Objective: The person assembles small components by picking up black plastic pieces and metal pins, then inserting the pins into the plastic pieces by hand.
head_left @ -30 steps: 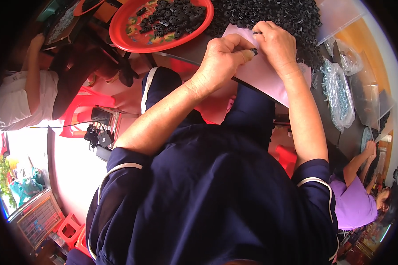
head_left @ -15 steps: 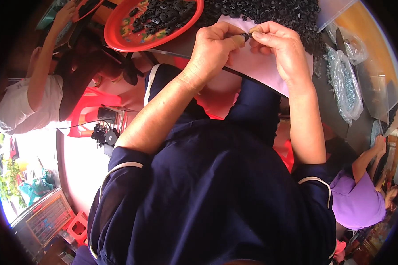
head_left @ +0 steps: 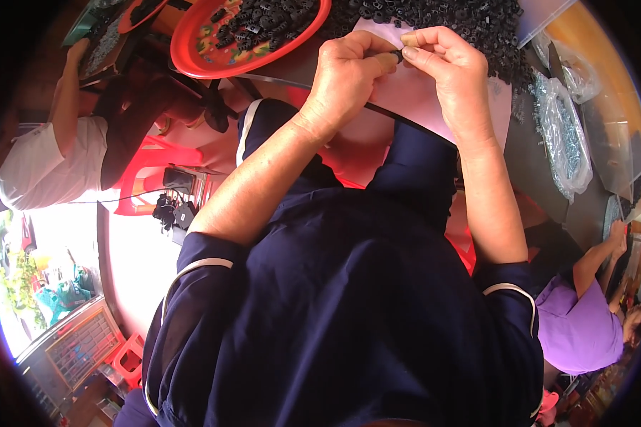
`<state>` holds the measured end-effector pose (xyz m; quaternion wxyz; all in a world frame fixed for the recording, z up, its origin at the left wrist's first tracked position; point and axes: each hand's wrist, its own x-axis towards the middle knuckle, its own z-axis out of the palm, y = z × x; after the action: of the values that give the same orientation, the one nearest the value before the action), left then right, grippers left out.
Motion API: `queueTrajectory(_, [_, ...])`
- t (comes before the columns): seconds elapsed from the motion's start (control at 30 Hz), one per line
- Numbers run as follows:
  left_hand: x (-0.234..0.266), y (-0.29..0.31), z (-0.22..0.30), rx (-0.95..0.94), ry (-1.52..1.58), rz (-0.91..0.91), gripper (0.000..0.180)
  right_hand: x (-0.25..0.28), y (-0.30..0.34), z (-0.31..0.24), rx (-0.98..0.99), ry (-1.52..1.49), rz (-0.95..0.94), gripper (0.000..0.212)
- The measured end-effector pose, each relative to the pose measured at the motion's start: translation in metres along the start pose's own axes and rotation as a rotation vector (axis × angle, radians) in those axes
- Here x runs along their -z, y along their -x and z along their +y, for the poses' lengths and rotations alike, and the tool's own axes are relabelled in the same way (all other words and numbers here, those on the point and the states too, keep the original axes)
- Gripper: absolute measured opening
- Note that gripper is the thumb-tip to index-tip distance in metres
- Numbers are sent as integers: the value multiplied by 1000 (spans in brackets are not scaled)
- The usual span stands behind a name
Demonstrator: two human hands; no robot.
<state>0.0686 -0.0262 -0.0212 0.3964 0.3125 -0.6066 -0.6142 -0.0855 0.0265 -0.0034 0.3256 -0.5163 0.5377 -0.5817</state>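
Observation:
My left hand (head_left: pixel 343 80) is closed, its thumb and forefinger pinching a small black plastic part (head_left: pixel 399 56) mostly hidden by the fingertips. Against that part, the thumb and forefinger of my right hand (head_left: pixel 454 77) come together in a pinch; what lies between them is too small and covered to make out. Both hands are over a pink sheet (head_left: pixel 411 97) at the table's edge. Just beyond them spreads a large heap of small black parts (head_left: pixel 470 32).
Left of the heap stands a red tray (head_left: pixel 185 62) with more black parts. Clear plastic bags (head_left: pixel 564 139) of small metallic-looking pieces lie to the right. A person in white (head_left: pixel 53 160) sits at left, another in purple (head_left: pixel 577 324) at lower right. Red stools (head_left: pixel 128 359) are at lower left.
My hands stay together at the black part, which is more hidden by the fingers. The left person's hand has moved down toward the table. The view has shifted slightly.

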Motion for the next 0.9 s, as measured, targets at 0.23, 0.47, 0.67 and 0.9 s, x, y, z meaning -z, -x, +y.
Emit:
queueTrajectory(0.23, [-2, -1, -2, -20, -16, 9, 12, -1, 6, 2, 169, 169, 77, 10])
queueTrajectory(0.47, [-3, 0, -2, -15, -46, 11, 12, -3, 5, -4, 235, 286, 107, 14])
queueTrajectory(0.67, [-6, 0, -2, -52, -70, 29, 11, -8, 0, 6, 420, 473, 154, 24])
queueTrajectory(0.9, [-12, -2, -8, -122, -112, 134, 11, -21, 0, 16, 660, 604, 294, 26])
